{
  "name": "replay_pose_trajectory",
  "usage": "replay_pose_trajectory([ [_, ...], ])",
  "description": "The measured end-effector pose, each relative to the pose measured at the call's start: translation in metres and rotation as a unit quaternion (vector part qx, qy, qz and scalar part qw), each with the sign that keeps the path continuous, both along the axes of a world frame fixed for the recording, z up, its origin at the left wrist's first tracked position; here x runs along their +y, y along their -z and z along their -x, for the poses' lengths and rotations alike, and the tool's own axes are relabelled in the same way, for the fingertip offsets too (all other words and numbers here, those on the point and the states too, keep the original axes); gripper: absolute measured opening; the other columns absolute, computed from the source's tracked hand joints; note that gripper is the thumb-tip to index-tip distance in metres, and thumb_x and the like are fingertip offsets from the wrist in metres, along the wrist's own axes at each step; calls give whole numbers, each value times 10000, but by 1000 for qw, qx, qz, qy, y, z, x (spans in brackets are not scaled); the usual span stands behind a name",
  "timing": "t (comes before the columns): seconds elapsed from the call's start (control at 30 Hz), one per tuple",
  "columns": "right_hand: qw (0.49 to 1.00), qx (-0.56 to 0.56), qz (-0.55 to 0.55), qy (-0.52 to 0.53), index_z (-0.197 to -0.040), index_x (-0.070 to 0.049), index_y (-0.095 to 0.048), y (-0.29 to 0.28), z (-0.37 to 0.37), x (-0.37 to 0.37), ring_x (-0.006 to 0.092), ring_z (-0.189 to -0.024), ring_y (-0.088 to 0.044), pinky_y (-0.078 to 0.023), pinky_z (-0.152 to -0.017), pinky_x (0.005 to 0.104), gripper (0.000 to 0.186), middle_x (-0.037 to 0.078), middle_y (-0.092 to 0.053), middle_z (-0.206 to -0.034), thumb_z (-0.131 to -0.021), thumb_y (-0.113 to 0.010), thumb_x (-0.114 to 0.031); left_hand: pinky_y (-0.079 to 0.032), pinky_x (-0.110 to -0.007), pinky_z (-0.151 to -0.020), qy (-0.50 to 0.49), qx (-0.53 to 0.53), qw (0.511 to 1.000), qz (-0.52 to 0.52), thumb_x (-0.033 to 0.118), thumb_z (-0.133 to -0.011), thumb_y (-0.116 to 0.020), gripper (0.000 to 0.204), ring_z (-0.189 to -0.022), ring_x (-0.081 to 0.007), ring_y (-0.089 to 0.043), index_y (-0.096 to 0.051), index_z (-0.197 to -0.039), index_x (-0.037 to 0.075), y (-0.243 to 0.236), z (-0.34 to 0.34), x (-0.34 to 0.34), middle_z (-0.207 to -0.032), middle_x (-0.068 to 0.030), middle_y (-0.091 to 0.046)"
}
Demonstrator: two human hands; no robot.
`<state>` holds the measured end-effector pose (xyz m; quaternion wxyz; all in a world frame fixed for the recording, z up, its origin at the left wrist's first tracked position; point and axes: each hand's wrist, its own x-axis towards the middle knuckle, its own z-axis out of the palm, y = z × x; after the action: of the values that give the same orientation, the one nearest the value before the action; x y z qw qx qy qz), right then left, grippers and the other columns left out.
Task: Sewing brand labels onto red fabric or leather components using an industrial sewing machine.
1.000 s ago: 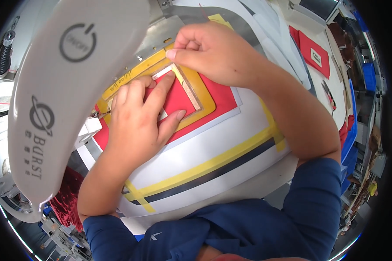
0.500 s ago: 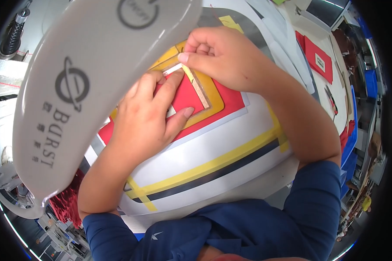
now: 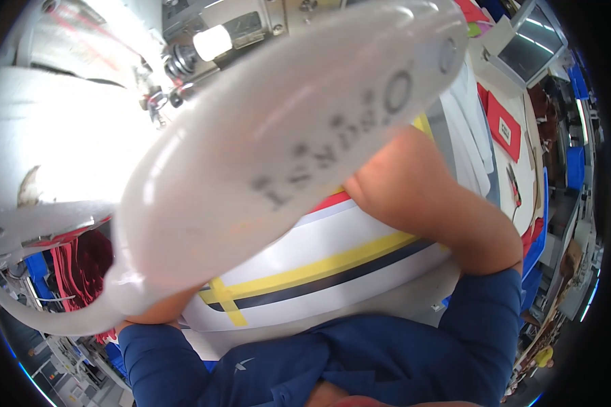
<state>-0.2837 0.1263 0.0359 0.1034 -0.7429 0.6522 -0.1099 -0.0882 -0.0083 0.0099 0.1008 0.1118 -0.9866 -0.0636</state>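
Note:
A smooth, whitish plastic housing (image 3: pixel 210 169) with dark printed marks and a cord at its lower end covers the middle of the view. Behind it my left hand is out of sight, and only a bit of the left forearm (image 3: pixel 159 308) shows below. The back of my right hand (image 3: pixel 394 166) is partly visible past the housing's edge, its fingers hidden. Close to that hand, a sliver of red material (image 3: pixel 331 202) shows on a white sheet (image 3: pixel 305 237). What either hand touches or holds is hidden.
Yellow tape (image 3: pixel 332 263) and a dark stripe cross the white work surface. Metal machine parts (image 3: pixel 231 37) stand at the far left. Red pieces (image 3: pixel 81 268) hang at the left. To the right lie a red flat piece (image 3: pixel 502 125), a small tool (image 3: pixel 514 186) and blue bins.
The view has swung, and the whitish housing now covers both hands' fingers. Earlier, my left hand pressed on the red piece inside a yellow frame, while the right pinched at the frame's corner.

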Motion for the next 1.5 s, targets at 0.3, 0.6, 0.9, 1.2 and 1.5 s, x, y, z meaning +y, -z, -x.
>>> replay_pose_trajectory([
  [0.3, 995, 68, 79, 10, -992, -14, -658, 13, -18, -7, 273, -727, -664, -511, -621, 402, 228, 101, -647, -804, -822, -733, -146, -456, -426, -898, 3, 9, 1000, 23, 275, -857, -643, 562, -1085, -269, -593, -666, -1355, 15, 15, -11, 1, -1306, -133, -631],
  [0.6, 991, 85, 98, 26, -781, -34, -714, 19, -17, -9, 374, -695, -663, -527, -638, 499, 41, 150, -658, -727, -775, -688, -65, -550, -477, -1053, -46, -57, 997, -26, 290, -943, -694, 554, -1245, -428, -681, -647, -1315, -118, -10, -69, 25, -1319, -313, -674],
  [0.9, 992, 79, 94, 10, -1339, 70, -682, 13, -19, -12, 336, -805, -698, -546, -718, 445, 448, 168, -686, -910, -920, -712, -87, -451, -514, -1108, -40, -10, 999, -25, 542, -920, -776, 808, -1335, -430, -559, -594, -1401, -81, -7, -72, 15, -1396, -279, -590],
  [1.2, 991, 98, 85, 13, -1374, 52, -656, 15, -15, -10, 348, -785, -697, -558, -708, 466, 488, 172, -689, -908, -909, -707, -87, -467, -462, -1092, -26, -47, 995, 85, 556, -841, -824, 883, -1323, -372, -565, -583, -1438, -50, 1, -76, 11, -1425, -218, -603],
  [1.5, 993, 84, 86, 14, -1364, 39, -680, 13, -19, -12, 357, -798, -708, -567, -726, 466, 455, 181, -714, -921, -934, -708, -107, -475, -433, -996, -36, -78, 996, 12, 510, -851, -833, 840, -1304, -349, -569, -575, -1439, -32, -15, -72, 13, -1408, -200, -612],
])
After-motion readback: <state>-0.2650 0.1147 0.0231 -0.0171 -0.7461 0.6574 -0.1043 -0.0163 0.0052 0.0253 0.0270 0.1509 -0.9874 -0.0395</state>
